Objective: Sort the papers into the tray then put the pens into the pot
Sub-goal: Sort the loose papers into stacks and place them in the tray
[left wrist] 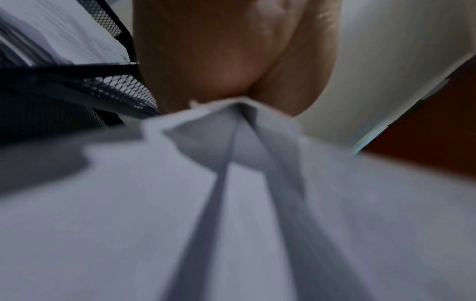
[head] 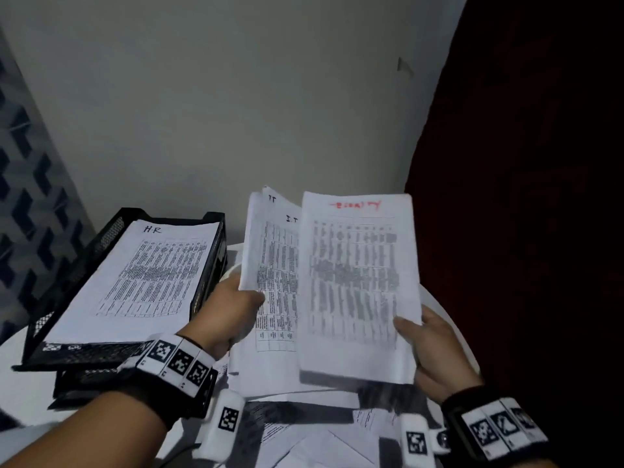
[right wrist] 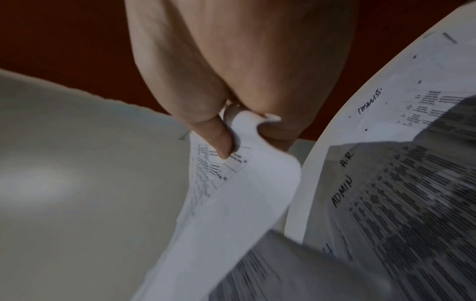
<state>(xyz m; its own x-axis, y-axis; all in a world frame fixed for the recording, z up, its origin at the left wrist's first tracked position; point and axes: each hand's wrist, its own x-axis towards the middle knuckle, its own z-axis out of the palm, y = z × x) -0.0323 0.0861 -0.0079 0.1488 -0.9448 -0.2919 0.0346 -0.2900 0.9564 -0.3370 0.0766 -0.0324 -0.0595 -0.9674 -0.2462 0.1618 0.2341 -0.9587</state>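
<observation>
A black mesh tray (head: 209,265) stands on the white table (head: 20,393) at the left, stacked over a second tray; its top level holds a flat sheet headed "H.R" (head: 141,278). The left hand (head: 226,312) grips a loose sheaf of printed papers marked "I.T" (head: 273,265), thumb on its face. The right hand (head: 439,352) pinches the lower right edge of a sheet with a red heading (head: 358,282), fingers curled behind. More papers (head: 304,434) lie scattered on the table below.
</observation>
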